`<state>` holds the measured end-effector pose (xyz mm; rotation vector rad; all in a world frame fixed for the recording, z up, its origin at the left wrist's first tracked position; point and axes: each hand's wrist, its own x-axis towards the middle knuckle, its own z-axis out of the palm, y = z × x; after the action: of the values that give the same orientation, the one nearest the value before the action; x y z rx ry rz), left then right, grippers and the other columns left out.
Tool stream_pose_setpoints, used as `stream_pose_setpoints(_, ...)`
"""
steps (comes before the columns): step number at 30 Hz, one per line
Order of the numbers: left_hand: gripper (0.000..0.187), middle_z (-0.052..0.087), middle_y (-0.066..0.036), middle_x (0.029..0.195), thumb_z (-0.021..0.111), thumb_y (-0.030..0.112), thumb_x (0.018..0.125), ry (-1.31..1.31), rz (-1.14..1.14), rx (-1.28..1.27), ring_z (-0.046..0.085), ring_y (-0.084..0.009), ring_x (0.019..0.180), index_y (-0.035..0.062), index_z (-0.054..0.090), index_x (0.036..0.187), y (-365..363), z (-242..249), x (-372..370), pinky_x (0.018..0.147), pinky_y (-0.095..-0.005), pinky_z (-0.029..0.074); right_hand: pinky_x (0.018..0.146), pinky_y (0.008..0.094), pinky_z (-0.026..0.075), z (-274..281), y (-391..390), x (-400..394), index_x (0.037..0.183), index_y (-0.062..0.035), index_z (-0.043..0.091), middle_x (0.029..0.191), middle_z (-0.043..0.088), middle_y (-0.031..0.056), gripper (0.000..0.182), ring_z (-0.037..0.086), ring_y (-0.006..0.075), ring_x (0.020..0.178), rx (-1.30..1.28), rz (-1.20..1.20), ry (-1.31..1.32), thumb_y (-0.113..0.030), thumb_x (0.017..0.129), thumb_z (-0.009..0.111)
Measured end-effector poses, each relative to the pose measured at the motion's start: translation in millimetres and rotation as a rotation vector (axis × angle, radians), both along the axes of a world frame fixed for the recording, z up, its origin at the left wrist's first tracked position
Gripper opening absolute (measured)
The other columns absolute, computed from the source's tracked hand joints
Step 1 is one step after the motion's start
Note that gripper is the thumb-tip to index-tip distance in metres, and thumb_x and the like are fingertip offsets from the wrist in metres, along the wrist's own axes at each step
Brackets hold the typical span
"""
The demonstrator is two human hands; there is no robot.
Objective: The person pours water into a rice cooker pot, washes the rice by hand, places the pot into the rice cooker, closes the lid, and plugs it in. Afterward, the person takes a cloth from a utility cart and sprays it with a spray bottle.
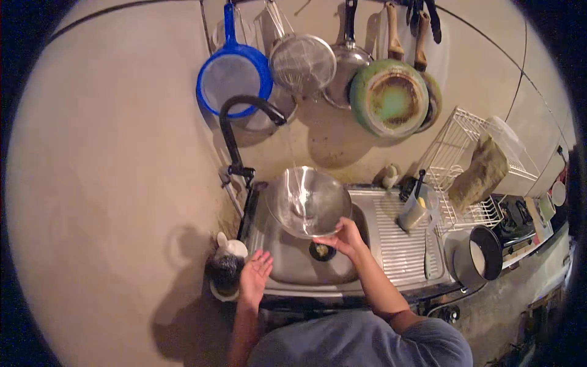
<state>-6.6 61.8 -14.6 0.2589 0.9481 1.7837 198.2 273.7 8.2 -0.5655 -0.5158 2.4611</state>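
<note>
the light is dim and warm, with hard white glare inside the bowl and softer shine on the sink. shadows darken the wall below the pans and at lower left. edges bend and fade to black; detail looks soft and grainy, murkiest at far right.

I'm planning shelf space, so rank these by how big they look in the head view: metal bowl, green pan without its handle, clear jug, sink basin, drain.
1. Sink basin
2. Metal bowl and green pan: too alike to rank
3. Clear jug
4. Drain
</note>
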Motion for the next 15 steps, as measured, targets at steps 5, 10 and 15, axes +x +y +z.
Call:
stream_pose_setpoints(5, 0.05, 0.04, -0.017, 0.133, 0.038, 0.019, 0.087, 0.035, -0.028, 0.0, 0.043, -0.0273, 0.12, -0.0009, 0.032, 0.133, -4, 10, 1, 0.104, -0.0376, 0.029, 0.088, 0.0572, 0.046, -2, -3, 19, 0.119, 0.0094, 0.033, 0.124, 0.038, 0.0307, 0.054, 0.04, 0.0488, 0.114, -0.067, 0.082, 0.065, -0.015, 0.072, 0.043)
stream_pose_setpoints(10, 0.05, 0.042, -0.016, 0.132, 0.039, 0.022, 0.088, 0.07, -0.014, -0.036, 0.043, -0.0263, 0.12, -0.0003, 0.034, 0.132, -13, 10, -2, 0.103, -0.0369, 0.03, 0.087, 0.0577, 0.046, 12, -4, 20, 0.119, 0.0109, 0.033, 0.123, 0.04, 0.0301, 0.055, 0.043, 0.048, 0.111, 0.11, 0.021, -0.111, -0.013, 0.071, 0.042)
stream_pose_setpoints(15, 0.05, 0.041, -0.016, 0.132, 0.041, 0.022, 0.089, 0.028, -0.005, -0.018, 0.043, -0.0263, 0.12, -0.0004, 0.033, 0.133, -20, 4, -4, 0.103, -0.0367, 0.03, 0.085, 0.0573, 0.048, 19, -14, -5, 0.121, 0.0079, 0.034, 0.123, 0.042, 0.0274, 0.056, 0.044, 0.0463, 0.111, 0.102, 0.114, -0.089, -0.012, 0.07, 0.043)
